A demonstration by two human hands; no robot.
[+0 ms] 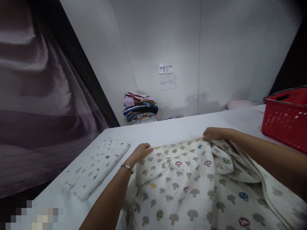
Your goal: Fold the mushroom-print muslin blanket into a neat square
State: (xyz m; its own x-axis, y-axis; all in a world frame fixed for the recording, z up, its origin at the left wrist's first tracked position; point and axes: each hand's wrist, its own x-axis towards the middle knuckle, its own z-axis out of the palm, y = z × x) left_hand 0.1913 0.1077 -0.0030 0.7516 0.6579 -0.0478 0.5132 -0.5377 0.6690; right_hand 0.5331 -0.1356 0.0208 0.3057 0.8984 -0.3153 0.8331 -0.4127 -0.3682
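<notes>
A white cloth printed with mushrooms (177,185) spreads over the near part of the white table, its lower end running out of view. My left hand (142,152), with a metal band at the wrist, is closed on the cloth's far edge at its left end. Farther right, my right hand (214,133) pinches the same edge, which is stretched fairly straight between the two. Loose folds of the cloth bunch up below my right forearm. To the left of my left arm lies a folded white cloth with small dark prints (98,166), flat on the table.
A red plastic basket (285,119) stands at the table's right. Folded textiles (140,107) are stacked beyond the far edge, against the wall. Two paper notes (168,82) hang on the wall. A pinkish curtain (40,95) hangs at left. Something pale pink (241,104) sits at back right.
</notes>
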